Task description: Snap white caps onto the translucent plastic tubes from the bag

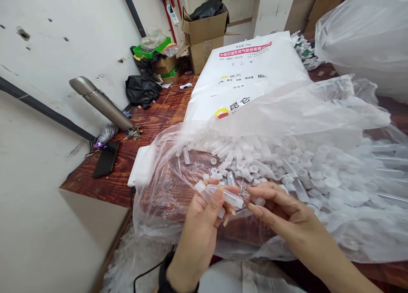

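Observation:
My left hand is closed around small translucent plastic tubes. One tube lies under my thumb with its end pointing right, and another tube crosses behind it. My right hand is just to the right, thumb and index finger curved toward that end. Between these fingers shows a small translucent cap, partly hidden by them. Beyond both hands, a heap of loose caps and tubes spreads over a clear plastic bag laid on the table.
White printed sacks lie behind the heap. On the left of the wooden table are a phone, keys and a leaning metal flask by the wall. An open cardboard box stands at the back.

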Available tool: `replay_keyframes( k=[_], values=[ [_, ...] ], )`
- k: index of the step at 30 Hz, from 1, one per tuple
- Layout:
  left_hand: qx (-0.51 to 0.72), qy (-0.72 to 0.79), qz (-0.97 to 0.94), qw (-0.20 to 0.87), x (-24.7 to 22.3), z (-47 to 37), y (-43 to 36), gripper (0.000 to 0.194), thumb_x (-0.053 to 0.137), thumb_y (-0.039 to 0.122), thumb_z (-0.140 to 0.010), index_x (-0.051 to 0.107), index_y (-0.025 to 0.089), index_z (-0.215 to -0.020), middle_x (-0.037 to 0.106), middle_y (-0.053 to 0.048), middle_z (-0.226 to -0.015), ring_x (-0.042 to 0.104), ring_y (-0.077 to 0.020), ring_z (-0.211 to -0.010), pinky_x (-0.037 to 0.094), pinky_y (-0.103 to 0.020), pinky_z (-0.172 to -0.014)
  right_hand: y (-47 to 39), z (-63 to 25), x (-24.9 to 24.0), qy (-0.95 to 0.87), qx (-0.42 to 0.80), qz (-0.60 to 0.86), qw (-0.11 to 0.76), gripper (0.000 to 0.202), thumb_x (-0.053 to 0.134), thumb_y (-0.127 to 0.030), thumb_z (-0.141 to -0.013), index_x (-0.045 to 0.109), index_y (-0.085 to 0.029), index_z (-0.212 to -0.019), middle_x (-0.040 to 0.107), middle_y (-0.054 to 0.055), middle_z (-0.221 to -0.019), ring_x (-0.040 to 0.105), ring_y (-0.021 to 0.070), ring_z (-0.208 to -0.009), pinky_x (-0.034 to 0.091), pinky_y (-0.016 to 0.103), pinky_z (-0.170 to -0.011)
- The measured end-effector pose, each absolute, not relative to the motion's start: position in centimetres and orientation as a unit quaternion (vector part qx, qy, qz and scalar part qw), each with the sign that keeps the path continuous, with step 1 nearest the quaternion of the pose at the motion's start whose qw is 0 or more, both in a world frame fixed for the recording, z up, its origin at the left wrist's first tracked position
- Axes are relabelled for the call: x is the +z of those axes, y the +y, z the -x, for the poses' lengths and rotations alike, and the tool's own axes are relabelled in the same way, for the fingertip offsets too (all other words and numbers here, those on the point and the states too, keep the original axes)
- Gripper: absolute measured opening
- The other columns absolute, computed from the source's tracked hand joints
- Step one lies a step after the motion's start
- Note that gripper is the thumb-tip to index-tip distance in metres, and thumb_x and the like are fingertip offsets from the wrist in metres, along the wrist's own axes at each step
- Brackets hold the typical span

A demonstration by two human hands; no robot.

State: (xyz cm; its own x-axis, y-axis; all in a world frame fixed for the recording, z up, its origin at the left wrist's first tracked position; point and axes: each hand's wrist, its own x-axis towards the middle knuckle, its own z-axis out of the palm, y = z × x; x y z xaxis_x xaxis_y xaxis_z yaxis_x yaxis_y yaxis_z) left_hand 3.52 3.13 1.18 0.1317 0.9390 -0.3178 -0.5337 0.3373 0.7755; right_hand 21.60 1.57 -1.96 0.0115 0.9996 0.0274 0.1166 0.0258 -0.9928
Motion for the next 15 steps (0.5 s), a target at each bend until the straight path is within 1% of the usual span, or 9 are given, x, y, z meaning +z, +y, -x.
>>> replay_keyframes(
  k=[1,2,4,5,8,10,12,13,15],
  values=[
    [0.528,0.407,-0.241,0.705,1.0,-3.8,2.8,0.041,0.087,0.042,-0.085,0.060,0.021,-0.107,0.080,-0.004,-0.096,0.065,-0.0080,-0.069,0.051,-0.019,-0.064,1.4,-21.3,-1.8,-0.530,0.452,0.523,0.492,0.024,0.075,-0.046,-0.094,0.081,-0.031,-0.112,0.074,0.005,-0.109,0.075,0.0200,-0.090,0.066,0.028,-0.075],
    [0.535,0.408,-0.237,0.701,0.9,-4.1,2.5,0.040,0.087,0.042,-0.085,0.060,0.021,-0.107,0.080,-0.004,-0.097,0.067,-0.0094,-0.072,0.053,-0.021,-0.068,1.1,-21.0,-1.5,-0.537,0.441,0.520,0.497,0.023,0.072,-0.044,-0.096,0.081,-0.032,-0.114,0.075,0.005,-0.111,0.075,0.0212,-0.092,0.067,0.030,-0.077],
    [0.545,0.408,-0.235,0.693,0.6,-4.4,2.1,0.040,0.085,0.044,-0.086,0.059,0.022,-0.107,0.080,-0.004,-0.098,0.071,-0.0126,-0.077,0.056,-0.026,-0.073,0.8,-20.6,-1.1,-0.559,0.421,0.510,0.500,0.022,0.069,-0.038,-0.098,0.080,-0.037,-0.117,0.076,0.004,-0.117,0.076,0.0232,-0.104,0.066,0.031,-0.085],
    [0.550,0.406,-0.237,0.690,0.5,-4.5,1.9,0.040,0.084,0.045,-0.087,0.058,0.023,-0.107,0.080,-0.004,-0.098,0.072,-0.0141,-0.079,0.057,-0.028,-0.074,0.6,-20.5,-0.9,-0.571,0.411,0.502,0.502,0.023,0.069,-0.035,-0.098,0.080,-0.038,-0.118,0.075,0.004,-0.117,0.075,0.0229,-0.107,0.066,0.030,-0.085],
    [0.556,0.402,-0.251,0.683,0.2,-4.5,1.5,0.038,0.081,0.045,-0.090,0.055,0.024,-0.109,0.080,-0.003,-0.102,0.075,-0.0163,-0.084,0.058,-0.031,-0.078,0.3,-20.3,-0.8,-0.596,0.367,0.490,0.520,0.027,0.070,-0.026,-0.097,0.079,-0.040,-0.118,0.074,0.002,-0.112,0.075,0.0195,-0.105,0.066,0.025,-0.082],
    [0.553,0.397,-0.273,0.680,-0.1,-4.3,1.2,0.035,0.079,0.044,-0.093,0.055,0.025,-0.110,0.080,-0.003,-0.104,0.076,-0.0168,-0.089,0.059,-0.031,-0.082,0.1,-20.2,-1.1,-0.611,0.328,0.489,0.529,0.031,0.070,-0.021,-0.096,0.077,-0.040,-0.119,0.074,0.001,-0.111,0.075,0.0189,-0.105,0.065,0.026,-0.087],
    [0.553,0.390,-0.297,0.673,-0.4,-4.3,0.9,0.031,0.077,0.043,-0.095,0.055,0.025,-0.108,0.080,-0.003,-0.105,0.076,-0.0171,-0.095,0.059,-0.032,-0.086,0.0,-20.1,-1.4,-0.627,0.300,0.481,0.534,0.030,0.070,-0.018,-0.096,0.076,-0.038,-0.117,0.076,0.001,-0.110,0.075,0.0195,-0.105,0.064,0.028,-0.091],
    [0.555,0.388,-0.309,0.668,-0.6,-4.3,0.8,0.029,0.076,0.042,-0.096,0.055,0.026,-0.107,0.080,-0.002,-0.105,0.076,-0.0170,-0.096,0.059,-0.031,-0.087,-0.1,-20.0,-1.4,-0.630,0.297,0.477,0.536,0.027,0.071,-0.018,-0.095,0.076,-0.037,-0.115,0.077,0.001,-0.108,0.076,0.0199,-0.103,0.064,0.029,-0.090],
    [0.559,0.383,-0.322,0.661,-0.8,-4.4,0.6,0.027,0.075,0.041,-0.096,0.054,0.026,-0.105,0.080,-0.001,-0.105,0.076,-0.0162,-0.094,0.060,-0.030,-0.084,-0.2,-19.8,-1.5,-0.619,0.325,0.471,0.538,0.019,0.070,-0.022,-0.097,0.074,-0.034,-0.111,0.077,0.001,-0.101,0.077,0.0186,-0.092,0.065,0.026,-0.080]
  ],
)
